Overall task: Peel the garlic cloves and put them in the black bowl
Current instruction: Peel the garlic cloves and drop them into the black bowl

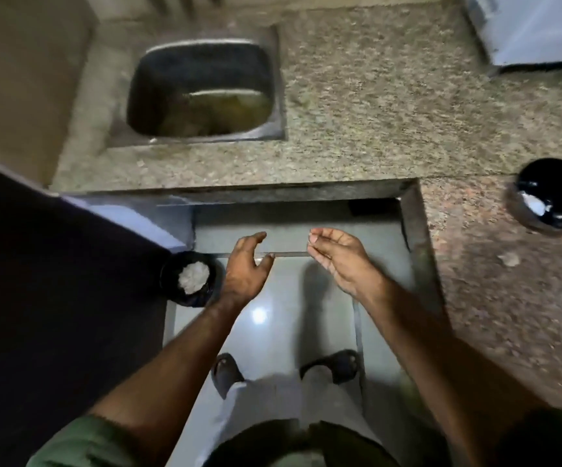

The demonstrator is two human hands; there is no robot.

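Far right of empty fingers [318,242]: black bowl [554,197]

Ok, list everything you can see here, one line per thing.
Black bowl: one, black, on the counter at far right, something white inside.
Sink: one, steel, set in the counter at upper left, murky water in it.
Counter: one, speckled grey-brown stone, L-shaped round the standing spot.
Bin: one, black, on the floor at left, white scraps inside.
White appliance: one, top right corner, cropped.
Sandals: two, dark, on the grey floor.
Left hand: open, holds nothing.
Right hand: open, palm cupped; contents unclear.
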